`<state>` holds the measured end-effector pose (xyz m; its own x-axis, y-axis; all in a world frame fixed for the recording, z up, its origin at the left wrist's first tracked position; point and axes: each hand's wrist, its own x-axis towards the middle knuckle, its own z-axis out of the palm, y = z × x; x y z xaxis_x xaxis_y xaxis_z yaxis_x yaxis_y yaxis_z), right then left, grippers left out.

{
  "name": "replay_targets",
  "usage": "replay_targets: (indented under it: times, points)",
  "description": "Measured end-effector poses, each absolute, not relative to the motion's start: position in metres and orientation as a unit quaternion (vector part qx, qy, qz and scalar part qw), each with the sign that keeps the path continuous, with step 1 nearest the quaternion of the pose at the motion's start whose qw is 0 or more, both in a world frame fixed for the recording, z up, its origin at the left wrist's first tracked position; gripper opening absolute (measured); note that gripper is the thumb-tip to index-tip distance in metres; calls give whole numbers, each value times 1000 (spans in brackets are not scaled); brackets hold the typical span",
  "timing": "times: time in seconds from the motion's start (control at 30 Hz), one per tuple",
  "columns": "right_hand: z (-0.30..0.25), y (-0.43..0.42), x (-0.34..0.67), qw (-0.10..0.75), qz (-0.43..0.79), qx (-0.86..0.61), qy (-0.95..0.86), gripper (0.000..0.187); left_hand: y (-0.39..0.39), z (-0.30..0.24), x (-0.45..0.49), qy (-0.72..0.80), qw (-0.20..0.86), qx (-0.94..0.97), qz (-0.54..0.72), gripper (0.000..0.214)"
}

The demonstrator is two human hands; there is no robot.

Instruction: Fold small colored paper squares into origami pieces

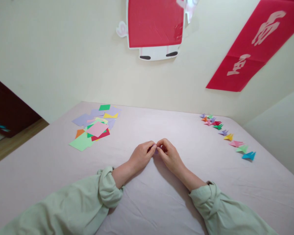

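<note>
Between my fingertips is a small piece of purple paper [156, 151], mostly hidden by both hands. My left hand [142, 156] pinches it from the left, thumb and fingers pressed together. From the right, my right hand [171, 156] grips it in a pinch too. The two hands meet at their fingertips just above the middle of the cloth-covered table [142, 212]. How the paper is folded cannot be made out.
A loose pile of coloured paper sheets [98, 129] lies at the back left. Along the right side runs a row of several small folded paper figures, with a blue one [249, 156] nearest. Behind the table stands a wall [63, 58] with red decorations [155, 24].
</note>
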<state>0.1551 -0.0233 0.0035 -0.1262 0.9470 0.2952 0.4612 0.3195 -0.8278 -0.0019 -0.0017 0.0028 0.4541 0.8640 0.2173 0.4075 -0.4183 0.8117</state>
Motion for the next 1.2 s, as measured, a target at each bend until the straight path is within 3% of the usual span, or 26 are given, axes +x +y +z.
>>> replay_targets:
  times: [0.13, 0.27, 0.4, 0.67, 0.97, 1.2]
  points:
    - [3, -23, 155, 437, 288, -526, -670, 5, 0, 4, -2, 417, 391, 742, 350, 33]
    - [0, -21, 156, 450, 320, -526, -647, 23, 5, 3, -2, 416, 449, 691, 385, 30]
    - [-3, -20, 158, 431, 377, -520, -634, 13, 7, 3, -2, 415, 470, 673, 392, 31]
    - [1, -17, 158, 453, 392, -511, -616, 25, 6, 2, 0, 415, 515, 636, 398, 32]
    - [3, -21, 154, 415, 452, -480, -627, 27, 12, -2, -1, 424, 548, 588, 418, 31]
    - [0, -19, 160, 444, 411, -515, -607, 35, 8, -5, -1, 423, 520, 606, 429, 29]
